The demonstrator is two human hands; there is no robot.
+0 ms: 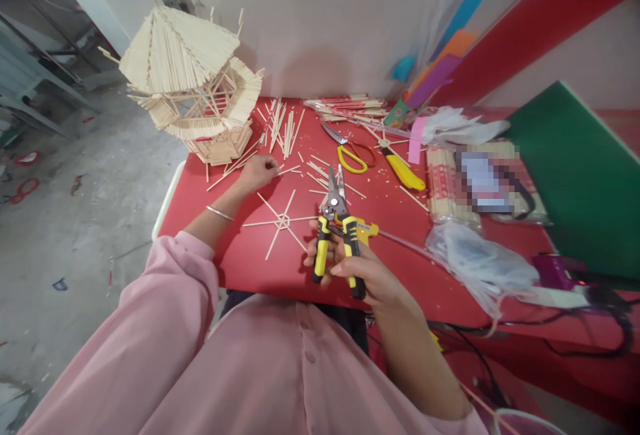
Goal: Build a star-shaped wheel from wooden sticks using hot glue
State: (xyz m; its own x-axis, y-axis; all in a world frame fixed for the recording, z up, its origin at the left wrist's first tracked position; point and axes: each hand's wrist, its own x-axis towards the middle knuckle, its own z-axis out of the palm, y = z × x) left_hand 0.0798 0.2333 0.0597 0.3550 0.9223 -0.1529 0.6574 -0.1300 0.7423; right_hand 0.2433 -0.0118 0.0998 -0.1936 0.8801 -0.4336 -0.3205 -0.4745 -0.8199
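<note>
My right hand [357, 265] grips a pair of snips [336, 205] with black-and-yellow handles, its blades parted and pointing away from me. My left hand [260, 171] rests on the red table with curled fingers, closed at the end of a thin wooden stick [289, 170]. Just in front of me lies a six-armed star of sticks [283, 221] with a small hexagon at its centre. Behind my left hand stands a tiered pagoda-like model [187, 88] built from sticks. Under the snips, a yellow glue gun [367, 229] is partly hidden by my right hand.
Loose sticks [285, 128] and scraps lie across the red table [240, 265]. Farther back are yellow-handled scissors [353, 159] and a yellow cutter-like tool [405, 169]. At right are packed stick bundles [443, 185], a phone [483, 181], a plastic bag [480, 265] and a green board [580, 188].
</note>
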